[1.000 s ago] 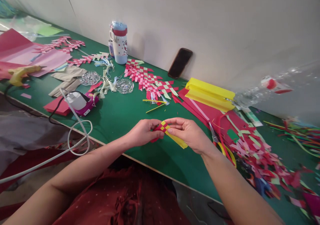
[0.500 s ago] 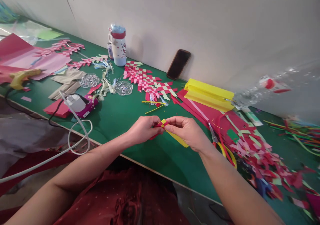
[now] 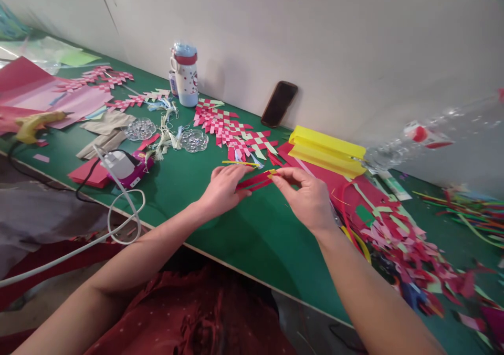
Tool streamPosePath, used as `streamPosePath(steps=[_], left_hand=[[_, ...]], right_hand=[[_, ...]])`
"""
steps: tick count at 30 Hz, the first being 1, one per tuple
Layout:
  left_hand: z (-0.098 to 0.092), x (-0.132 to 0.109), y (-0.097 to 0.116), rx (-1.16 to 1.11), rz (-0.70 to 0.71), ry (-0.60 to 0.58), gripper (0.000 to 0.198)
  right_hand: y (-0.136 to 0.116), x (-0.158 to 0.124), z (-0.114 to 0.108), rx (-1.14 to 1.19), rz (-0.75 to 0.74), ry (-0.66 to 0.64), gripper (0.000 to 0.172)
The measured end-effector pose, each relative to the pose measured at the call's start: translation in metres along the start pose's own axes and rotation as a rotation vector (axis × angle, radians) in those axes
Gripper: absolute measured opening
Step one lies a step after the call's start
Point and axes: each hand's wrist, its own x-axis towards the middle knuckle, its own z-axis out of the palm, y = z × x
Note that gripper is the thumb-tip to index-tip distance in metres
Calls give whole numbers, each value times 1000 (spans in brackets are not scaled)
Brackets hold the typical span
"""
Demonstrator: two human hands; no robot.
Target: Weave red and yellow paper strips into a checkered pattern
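My two hands meet over the green table (image 3: 244, 239). My right hand (image 3: 309, 200) pinches the end of a small woven piece of red and yellow paper strips (image 3: 258, 180), held edge-on so mostly its red strips show. My left hand (image 3: 223, 188) has its fingers closed on the other end of the same piece. A loose yellow strip (image 3: 241, 163) lies on the table just beyond my left hand.
Finished red-and-pale woven pieces (image 3: 232, 129) lie behind the hands. Folded yellow paper (image 3: 326, 150) on red sheets sits right, with scissors (image 3: 354, 234) and paper scraps (image 3: 409, 244). A bottle (image 3: 184, 74), a phone (image 3: 279, 103), a glue gun (image 3: 33, 123) and a cable (image 3: 118, 208) are left.
Both hands moved forward, away from the table edge. The woven piece has turned edge-on, so its checkered face and long yellow strip no longer show.
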Motion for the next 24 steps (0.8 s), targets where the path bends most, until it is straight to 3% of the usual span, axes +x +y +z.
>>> streamPosePath(steps=[2, 4, 6, 8, 12, 15, 24], left_hand=[[-5, -5, -5, 78, 21, 90, 50], [-10, -17, -9, 135, 43, 144, 48], [-11, -35, -12, 173, 74, 162, 42], [-11, -56, -14, 196, 112, 138, 34], [-9, -95, -13, 227, 169, 43, 22], [-9, -111, -12, 302, 250, -23, 20], [-9, -118, -20, 325, 322, -148, 25]], right_hand=[[2, 0, -2, -208, -231, 140, 15], [3, -6, 1, -393, -470, 197, 14], [4, -19, 11, -515, -646, 174, 16], [6, -37, 26, -558, -730, 105, 15], [8, -72, 54, -547, -715, -4, 13], [8, -89, 64, -530, -668, -52, 14], [7, -109, 71, -517, -572, -181, 16]])
